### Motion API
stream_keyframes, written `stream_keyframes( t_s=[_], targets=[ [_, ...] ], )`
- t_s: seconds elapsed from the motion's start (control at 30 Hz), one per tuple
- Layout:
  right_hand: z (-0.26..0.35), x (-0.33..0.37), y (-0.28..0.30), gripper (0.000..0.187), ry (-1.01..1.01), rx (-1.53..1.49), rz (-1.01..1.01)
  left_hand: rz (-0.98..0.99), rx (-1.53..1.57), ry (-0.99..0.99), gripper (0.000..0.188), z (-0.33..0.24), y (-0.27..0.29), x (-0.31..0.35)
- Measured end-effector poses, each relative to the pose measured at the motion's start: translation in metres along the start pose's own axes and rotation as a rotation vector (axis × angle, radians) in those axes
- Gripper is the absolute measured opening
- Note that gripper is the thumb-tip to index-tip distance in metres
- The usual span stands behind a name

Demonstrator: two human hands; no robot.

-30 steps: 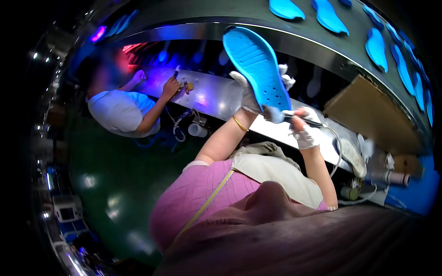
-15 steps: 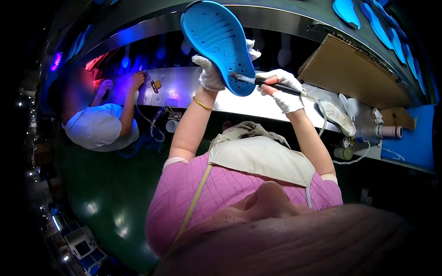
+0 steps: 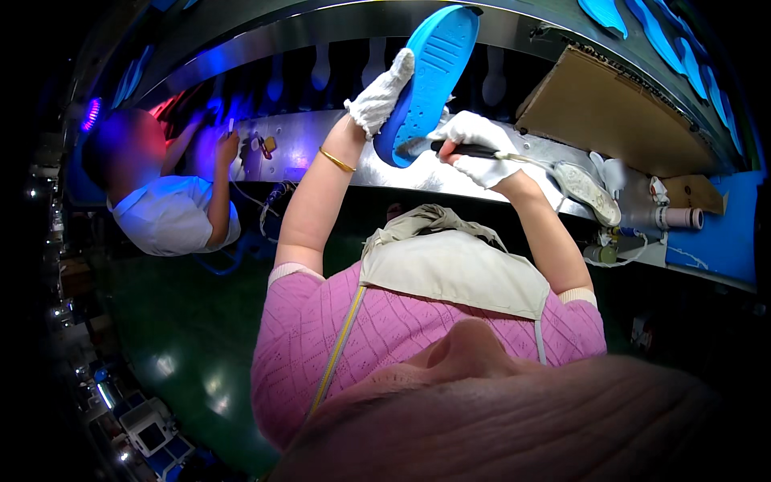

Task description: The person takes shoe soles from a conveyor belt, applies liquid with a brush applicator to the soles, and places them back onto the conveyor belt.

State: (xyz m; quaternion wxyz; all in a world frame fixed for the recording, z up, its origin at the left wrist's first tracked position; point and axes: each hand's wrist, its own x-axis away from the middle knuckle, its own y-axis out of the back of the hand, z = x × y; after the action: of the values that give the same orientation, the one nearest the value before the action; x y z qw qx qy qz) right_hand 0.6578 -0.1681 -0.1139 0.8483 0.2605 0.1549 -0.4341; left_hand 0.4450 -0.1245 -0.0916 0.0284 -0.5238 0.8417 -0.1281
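Note:
In my left hand (image 3: 384, 95), which wears a white knitted glove, I grip a bright blue shoe sole (image 3: 440, 68) by its left edge. The sole is held up over the bench, tilted, with its far end leaning right; grooves and small holes show on its face. My gloved right hand (image 3: 480, 153) is closed round the black handle of a brush (image 3: 466, 150). The bristles touch or nearly touch the sole's near end. A pale tube (image 3: 534, 162) runs from the back of the brush towards the right.
An oval whitish dish (image 3: 590, 195) lies on the metal bench (image 3: 313, 149) to the right, near a cardboard sheet (image 3: 618, 120). Blue soles (image 3: 642, 32) lie on the belt at upper right. Beyond the dish is a pink cylinder (image 3: 684, 218). A co-worker (image 3: 177, 213) sits at left.
The sole has turned in my left hand: its far end swung right and its face tilted. My right hand has moved slightly left and down with the brush. The co-worker's hands have moved.

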Motion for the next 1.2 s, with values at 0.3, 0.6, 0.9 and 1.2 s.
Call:
stream_keyframes(
  t_s=[0.3, 0.6, 0.9, 1.2],
  targets=[
    [-0.009, -0.004, -0.004, 0.013, -0.046, 0.006, 0.040, -0.154, -0.079, 0.173, 0.077, 0.005, 0.006, -0.008],
    [-0.011, -0.007, 0.012, 0.014, 0.026, 0.033, 0.037, -0.184, -0.124, 0.150, 0.075, 0.006, 0.004, -0.003],
    [0.015, 0.004, 0.031, 0.014, -0.269, -0.440, -0.194, -0.115, 0.613, -0.288, 0.083, 0.009, 0.028, 0.033],
    [-0.018, 0.016, 0.009, 0.015, -0.269, -0.455, -0.506, 0.088, 1.010, -0.084, 0.057, 0.072, -0.031, 0.036]
  ],
)
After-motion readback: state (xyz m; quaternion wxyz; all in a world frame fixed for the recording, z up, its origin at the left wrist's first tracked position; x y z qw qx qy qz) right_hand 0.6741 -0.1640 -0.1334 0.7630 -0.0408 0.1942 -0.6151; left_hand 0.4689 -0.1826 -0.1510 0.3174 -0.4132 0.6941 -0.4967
